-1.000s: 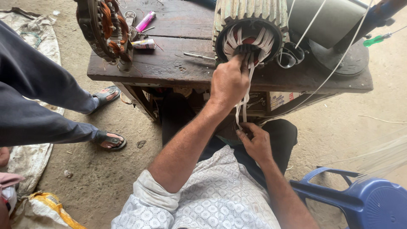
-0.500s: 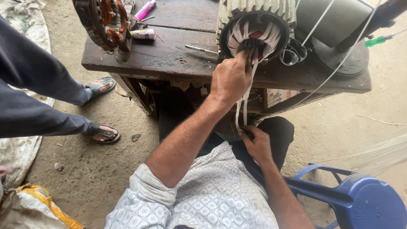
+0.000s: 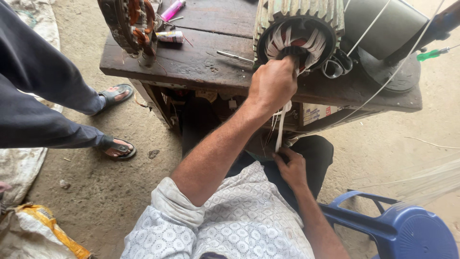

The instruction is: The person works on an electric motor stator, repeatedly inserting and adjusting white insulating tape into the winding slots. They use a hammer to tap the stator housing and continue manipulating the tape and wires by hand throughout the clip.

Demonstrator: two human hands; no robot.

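A ribbed grey motor stator (image 3: 299,29) lies on its side on the dark wooden bench (image 3: 206,62), its bore lined with white insulation strips and reddish windings. My left hand (image 3: 272,86) is closed at the mouth of the bore, gripping the white strips (image 3: 281,125) that hang down from it. Below the bench edge, over my lap, my right hand (image 3: 290,165) pinches the lower ends of the same strips.
A second stator with copper coils (image 3: 128,24), a pink lighter (image 3: 172,9), a small tube (image 3: 170,36) and a thin metal tool (image 3: 235,56) lie on the bench. A green screwdriver (image 3: 431,53) is at the right. Another person's sandalled feet (image 3: 115,120) stand left. Blue plastic chair (image 3: 397,230) lower right.
The view has tilted and shifted slightly. My left hand has pushed a little further into the stator's mouth; my right hand keeps its hold on the strips below.
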